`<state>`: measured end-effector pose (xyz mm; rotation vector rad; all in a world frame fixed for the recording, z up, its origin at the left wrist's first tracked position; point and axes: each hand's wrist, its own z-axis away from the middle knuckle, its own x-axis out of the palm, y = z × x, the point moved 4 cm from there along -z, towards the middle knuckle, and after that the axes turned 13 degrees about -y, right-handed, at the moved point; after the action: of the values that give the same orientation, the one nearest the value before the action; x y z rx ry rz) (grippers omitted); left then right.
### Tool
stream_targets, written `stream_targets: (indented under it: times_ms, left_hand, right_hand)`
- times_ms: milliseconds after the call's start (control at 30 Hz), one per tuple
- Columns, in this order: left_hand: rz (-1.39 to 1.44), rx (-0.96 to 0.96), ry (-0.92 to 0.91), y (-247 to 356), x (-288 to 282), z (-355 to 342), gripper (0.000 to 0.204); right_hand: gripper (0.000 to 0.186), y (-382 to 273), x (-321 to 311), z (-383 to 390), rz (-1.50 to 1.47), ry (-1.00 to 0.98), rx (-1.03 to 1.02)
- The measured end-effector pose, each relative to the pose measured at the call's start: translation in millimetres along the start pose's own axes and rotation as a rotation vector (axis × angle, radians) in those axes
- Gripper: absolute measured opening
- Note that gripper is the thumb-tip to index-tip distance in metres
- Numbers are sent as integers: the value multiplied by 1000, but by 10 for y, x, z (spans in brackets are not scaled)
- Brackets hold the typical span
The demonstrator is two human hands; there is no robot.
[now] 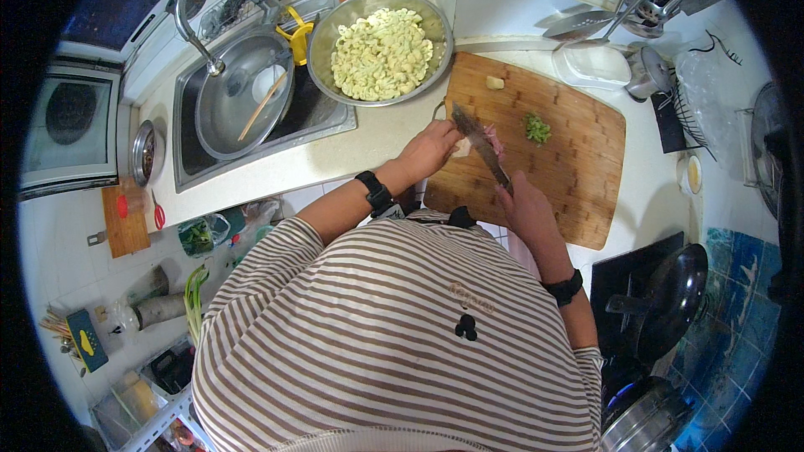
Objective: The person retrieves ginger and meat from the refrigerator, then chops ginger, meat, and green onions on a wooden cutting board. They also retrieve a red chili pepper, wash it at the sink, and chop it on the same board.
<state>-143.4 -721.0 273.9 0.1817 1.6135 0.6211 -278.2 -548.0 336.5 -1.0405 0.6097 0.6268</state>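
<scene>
Right hand (526, 205), closed around the handle of a knife (479, 144), at the near edge of a wooden cutting board (578, 176). The blade runs away from the person, across a small piece of pink meat (495, 142) lying on the board's left part. Left hand (429, 149), fingers curled together and pressed down on the meat's left side, just beside the blade; whether it also covers a pale slice at the board's edge cannot be told from this view. Both wrists bear dark bands. Farther along the board: a little heap of chopped green herb (537, 128), well apart from the meat, and a small pale chunk (495, 82) near the far edge. Beyond the board's left corner, a large metal bowl (322, 46) filled with pale folded dumplings (382, 53). Left of the bowl, a sink (322, 121) holding a metal pan (219, 121) with a wooden stick in it, under a curved tap (194, 8). Lower right, a dark wok (680, 289) on the stove.
</scene>
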Motion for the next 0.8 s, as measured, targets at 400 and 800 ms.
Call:
stream_targets:
  times_ms: [400, 800]
  left_hand:
    - [18, -3, -25, 53, -38, 2, 34]
    - [28, 15, 16, 43, -38, 11, 33]
  right_hand:
    - [48, -6, 175, -375, 113, -82, 19]
    - [35, 278, 371, -429, -232, 131, 30]
